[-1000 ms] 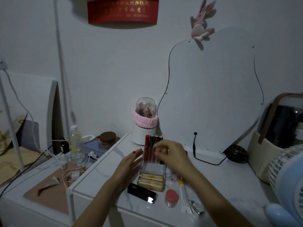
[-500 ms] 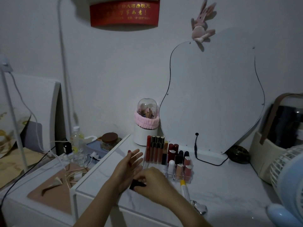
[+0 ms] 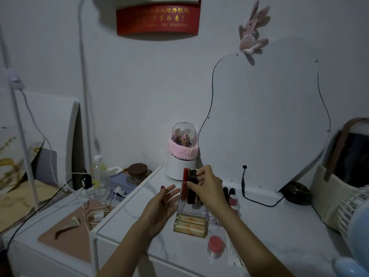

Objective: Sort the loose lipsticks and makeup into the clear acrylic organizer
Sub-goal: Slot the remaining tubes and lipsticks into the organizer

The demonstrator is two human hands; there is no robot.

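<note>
R hand [image 3: 207,186] grip now pinches black lipstick [image 3: 192,188], raised over organizer [image 3: 191,213]; L hand [image 3: 162,204] slack.

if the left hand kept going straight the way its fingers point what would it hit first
Most likely the left wall of the clear acrylic organizer: the open left hand points up and right toward it, fingertips very close. Whether they already touch is unclear.

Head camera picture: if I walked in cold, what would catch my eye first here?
Probably the two hands at the centre: the right hand holds a black lipstick over the clear acrylic organizer, while the left hand hovers open beside it. Behind them a big wavy-edged mirror leans on the wall, a pink plush rabbit perched on top.
</note>
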